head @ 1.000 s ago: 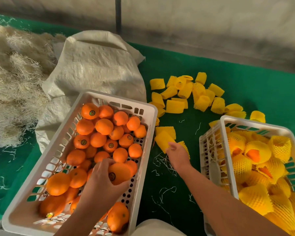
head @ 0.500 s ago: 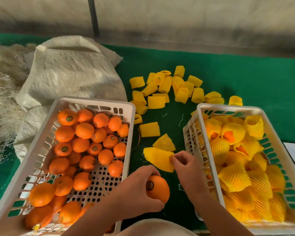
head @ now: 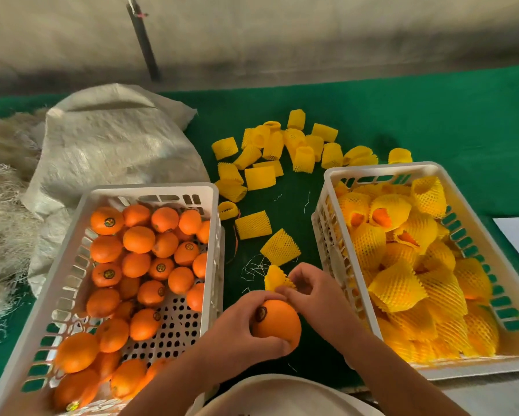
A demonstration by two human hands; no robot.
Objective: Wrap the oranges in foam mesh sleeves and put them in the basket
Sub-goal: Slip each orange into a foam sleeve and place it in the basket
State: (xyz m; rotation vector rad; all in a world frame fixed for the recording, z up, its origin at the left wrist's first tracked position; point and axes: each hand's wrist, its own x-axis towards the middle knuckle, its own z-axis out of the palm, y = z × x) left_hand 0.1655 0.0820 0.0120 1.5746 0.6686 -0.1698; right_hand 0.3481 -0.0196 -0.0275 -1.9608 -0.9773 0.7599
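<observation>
Both hands are meeting: left hand (head: 237,331) gripping the orange (head: 277,322), right hand (head: 318,291) pinching the foam sleeve (head: 274,279) just beyond it.

No text can be read. The oranges (head: 138,238) in the left basket (head: 72,265) carry small round dark stickers with a yellow mark, as does the held orange (head: 277,322), but their print is too small to read.
</observation>
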